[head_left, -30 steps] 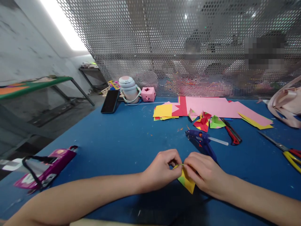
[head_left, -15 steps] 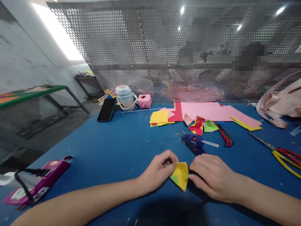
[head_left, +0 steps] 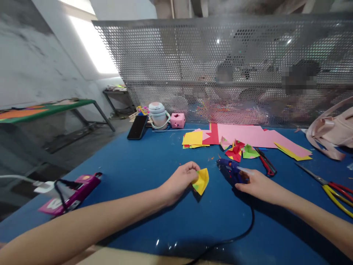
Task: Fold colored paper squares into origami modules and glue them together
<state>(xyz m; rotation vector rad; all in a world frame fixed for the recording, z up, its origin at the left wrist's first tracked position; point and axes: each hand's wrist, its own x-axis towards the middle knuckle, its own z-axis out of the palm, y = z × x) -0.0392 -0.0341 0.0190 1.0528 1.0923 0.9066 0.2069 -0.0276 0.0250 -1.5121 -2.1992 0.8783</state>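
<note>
My left hand [head_left: 184, 180] pinches a folded yellow paper piece [head_left: 202, 181] with green patches, held just above the blue tabletop. My right hand [head_left: 260, 187] has its fingers curled round the handle of a dark blue glue gun [head_left: 231, 166], whose nozzle points left. A translucent glue stick [head_left: 245, 170] pokes out of its back, and a black cord [head_left: 234, 239] trails toward the front edge. Beyond the gun lie folded paper pieces: a red one [head_left: 234, 153], a green one [head_left: 250, 151] and a pink one [head_left: 224, 142].
Yellow paper squares [head_left: 193, 138] and pink sheets [head_left: 239, 134] lie at the back. Scissors [head_left: 325, 183] and a red-handled cutter [head_left: 267, 162] are on the right, with a pale bag [head_left: 339, 129]. A phone [head_left: 137, 127], a bottle [head_left: 158, 117] and a purple power strip [head_left: 73, 195] stand left.
My right hand has let go of the yellow paper piece and moved to the glue gun's handle. My left hand still holds the paper, slightly farther forward. The view has tilted up.
</note>
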